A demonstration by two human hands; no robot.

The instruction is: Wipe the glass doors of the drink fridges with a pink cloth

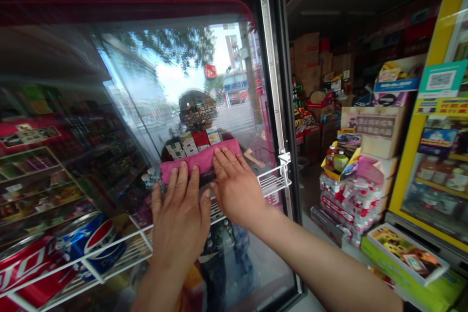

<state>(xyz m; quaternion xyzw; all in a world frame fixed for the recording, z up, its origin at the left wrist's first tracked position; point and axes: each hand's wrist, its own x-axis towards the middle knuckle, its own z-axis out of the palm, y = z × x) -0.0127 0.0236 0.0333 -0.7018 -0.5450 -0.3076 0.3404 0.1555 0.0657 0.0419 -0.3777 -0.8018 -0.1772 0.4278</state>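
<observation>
A folded pink cloth lies flat against the inner side of a glass door. My left hand presses on the cloth's left part, its fingers stretched out and a little apart. On the right part rests my right hand, palm down with straight fingers. Neither hand wraps around the cloth; both hold it against the glass. Just below the hands runs a white wire shelf fixed to the door. The glass mirrors a street, trees and a person's head.
On the wire shelf at lower left stand a red can and a blue Pepsi can. A white slotted rail runs down the door frame. To the right are stacked cartons, wrapped bottles and a yellow-framed cooler.
</observation>
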